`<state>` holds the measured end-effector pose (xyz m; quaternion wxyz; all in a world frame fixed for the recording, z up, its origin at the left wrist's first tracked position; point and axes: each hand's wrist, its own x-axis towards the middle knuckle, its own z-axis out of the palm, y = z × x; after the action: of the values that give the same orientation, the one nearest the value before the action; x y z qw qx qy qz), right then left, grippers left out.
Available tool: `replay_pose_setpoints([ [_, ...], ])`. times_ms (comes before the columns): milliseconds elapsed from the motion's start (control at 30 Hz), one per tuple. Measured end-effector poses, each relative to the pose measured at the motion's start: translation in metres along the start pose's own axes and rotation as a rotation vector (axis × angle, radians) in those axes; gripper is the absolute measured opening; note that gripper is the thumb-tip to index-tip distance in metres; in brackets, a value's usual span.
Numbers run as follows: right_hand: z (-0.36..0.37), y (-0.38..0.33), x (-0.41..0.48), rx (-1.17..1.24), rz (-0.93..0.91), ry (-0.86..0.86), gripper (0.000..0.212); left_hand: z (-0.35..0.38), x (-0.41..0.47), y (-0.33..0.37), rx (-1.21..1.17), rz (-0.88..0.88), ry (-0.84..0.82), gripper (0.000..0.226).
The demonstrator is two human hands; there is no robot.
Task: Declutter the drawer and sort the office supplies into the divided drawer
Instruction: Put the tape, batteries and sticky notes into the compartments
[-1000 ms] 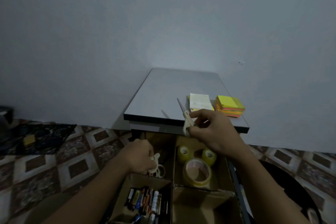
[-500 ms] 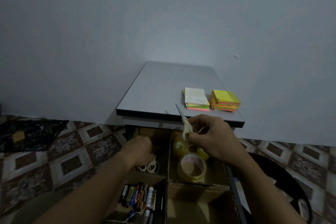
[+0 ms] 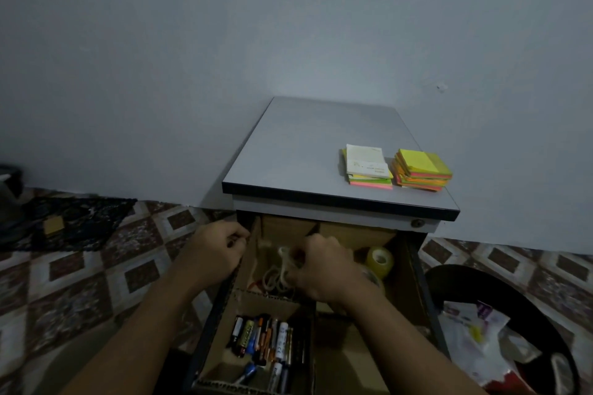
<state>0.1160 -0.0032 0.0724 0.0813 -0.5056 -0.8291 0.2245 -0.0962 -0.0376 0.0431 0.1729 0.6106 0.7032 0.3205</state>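
R hand (image 3: 324, 269), pinching scissors (image 3: 285, 258), shd lay them flat in drawer's (image 3: 423, 282) back-left section; L hand (image 3: 213, 253) curled at left rim, grip unclear.

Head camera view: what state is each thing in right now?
drawer: pulled open.
scissors: held over back-left compartment, blurred.
right hand: grips the scissors.
left hand: curled at drawer's left rim; hold unclear.
batteries: lying in front-left compartment.
tape roll: in back-right compartment.
sticky notes: stacked on cabinet top.
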Motion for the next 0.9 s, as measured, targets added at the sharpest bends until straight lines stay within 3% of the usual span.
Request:
replay_pose_setpoints([
  [133,0.015,-0.008,0.016,-0.177,0.015,-0.008,0.024,0.007,0.000,-0.006,-0.027,-0.027,0.029,0.017],
  [467,0.035,-0.002,0.029,-0.309,0.029,-0.052,0.022,0.017,0.003,-0.016,-0.108,-0.127,-0.017,0.019],
  [900,0.028,0.007,0.015,-0.052,-0.082,-0.007,0.023,0.012,-0.011,0.002,-0.045,-0.128,0.005,0.024],
])
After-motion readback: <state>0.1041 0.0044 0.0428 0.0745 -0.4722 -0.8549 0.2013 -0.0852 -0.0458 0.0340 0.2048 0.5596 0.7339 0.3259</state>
